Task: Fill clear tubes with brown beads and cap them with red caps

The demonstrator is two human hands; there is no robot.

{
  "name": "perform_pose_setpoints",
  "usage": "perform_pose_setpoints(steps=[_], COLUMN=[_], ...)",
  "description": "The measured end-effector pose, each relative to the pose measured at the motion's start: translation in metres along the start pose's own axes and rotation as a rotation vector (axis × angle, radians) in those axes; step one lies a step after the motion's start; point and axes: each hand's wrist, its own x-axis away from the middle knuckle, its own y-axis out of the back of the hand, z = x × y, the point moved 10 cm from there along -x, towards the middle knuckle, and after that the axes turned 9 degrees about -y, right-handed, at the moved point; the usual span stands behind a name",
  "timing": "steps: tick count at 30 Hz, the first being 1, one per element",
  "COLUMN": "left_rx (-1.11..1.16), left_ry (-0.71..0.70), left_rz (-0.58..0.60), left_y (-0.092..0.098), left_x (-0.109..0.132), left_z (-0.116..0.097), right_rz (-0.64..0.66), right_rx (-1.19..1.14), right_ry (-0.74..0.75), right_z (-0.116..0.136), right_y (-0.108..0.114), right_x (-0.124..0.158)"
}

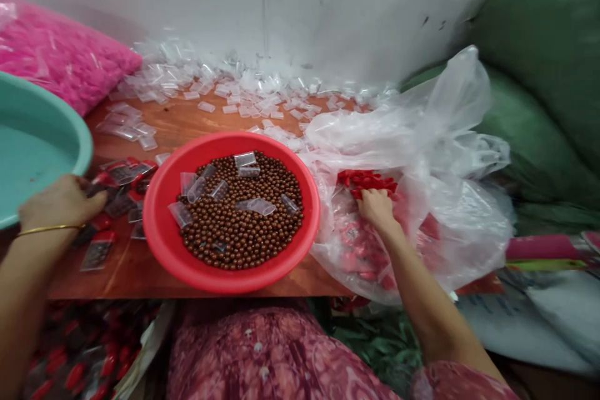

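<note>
My left hand (60,201) is at the left, beside the rim of a teal basin (82,137) and over a pile of small clear boxes with red caps (98,251), filled with dark beads. Its thumb sticks out apart from the fingers, which are partly hidden; I see nothing held. Reaching into a clear plastic bag (450,200) at the right, my right hand (376,206) has its fingers curled down among red plastic caps (363,180). The fingertips are buried there. Between my hands stands a red basin (157,225) of brown beads (244,219), with several clear empty boxes (182,215) lying on them.
Many loose clear boxes (253,103) lie along the wall at the back of the wooden table (171,119). A bag of pink pieces (60,50) sits at the back left. Green sacks (548,75) stand at the right. Below the front edge are more red-capped boxes (89,356).
</note>
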Motion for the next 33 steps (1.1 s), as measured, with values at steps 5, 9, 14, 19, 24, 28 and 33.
perform_pose_setpoints(steps=[5, 9, 14, 19, 24, 28, 33], left_rx=[-0.193, -0.172, -0.268, -0.380, -0.257, -0.254, -0.225], left_ry=[-0.175, -0.703, -0.918, -0.875, -0.918, -0.819, -0.865], left_rz=[-0.211, -0.179, 0.188, 0.385, 0.316, 0.088, 0.171], left_y=[0.027, 0.013, -0.046, -0.070, -0.055, -0.047, -0.071], left_x=[0.020, 0.053, 0.072, 0.055, 0.032, -0.001, -0.007], left_z=[-0.079, -0.184, -0.246, -0.249, -0.261, -0.269, -0.288], right_rz=[-0.179, -0.339, -0.175, -0.124, -0.158, -0.172, -0.166], right_rx=[-0.097, -0.354, -0.484, -0.343, -0.327, -0.327, -0.355], right_ry=[0.211, 0.198, 0.164, 0.186, 0.212, 0.211, 0.210], right_z=[0.037, 0.036, 0.043, 0.053, 0.054, 0.055, 0.055], right_y=[-0.001, 0.008, -0.008, -0.017, -0.016, -0.014, -0.014], right_x=[0.015, 0.024, 0.041, 0.050, 0.047, 0.047, 0.048])
